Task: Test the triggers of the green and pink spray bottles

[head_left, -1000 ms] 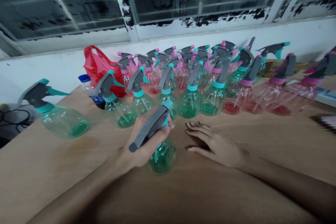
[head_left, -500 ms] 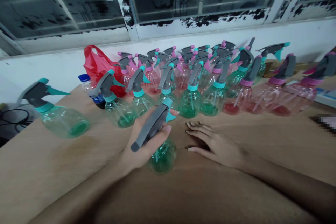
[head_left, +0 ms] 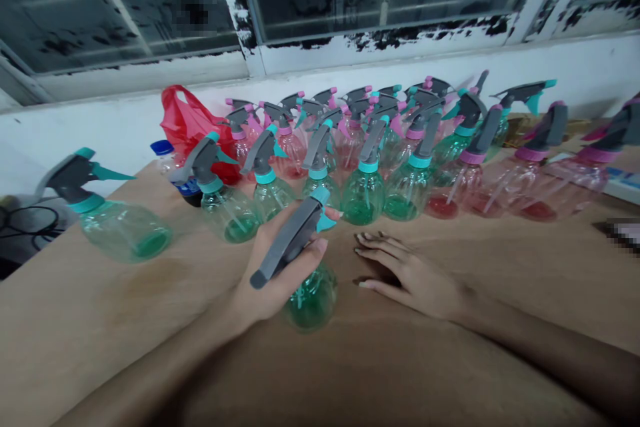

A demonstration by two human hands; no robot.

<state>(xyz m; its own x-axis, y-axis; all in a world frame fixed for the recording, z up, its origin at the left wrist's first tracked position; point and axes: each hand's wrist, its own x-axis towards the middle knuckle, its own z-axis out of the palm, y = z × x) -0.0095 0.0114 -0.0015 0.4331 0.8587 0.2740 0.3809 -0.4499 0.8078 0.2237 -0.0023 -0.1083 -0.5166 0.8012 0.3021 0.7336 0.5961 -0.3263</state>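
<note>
My left hand (head_left: 270, 277) is wrapped round the neck of a green spray bottle (head_left: 311, 297) that stands on the wooden table (head_left: 450, 360). Its grey trigger head (head_left: 290, 240) with a teal nozzle points toward me, and my fingers lie loosely behind the teal trigger. My right hand (head_left: 405, 273) rests flat on the table just right of the bottle, fingers stretched out, holding nothing.
Several green and pink spray bottles (head_left: 363, 187) stand in rows at the back of the table below a window. One green bottle (head_left: 113, 220) stands apart at the left. A red plastic bag (head_left: 187, 123) and a blue-capped bottle (head_left: 167, 160) sit behind.
My left fingers have eased off the trigger, which now shows its teal tip. The bottle and my right hand have stayed in place.
</note>
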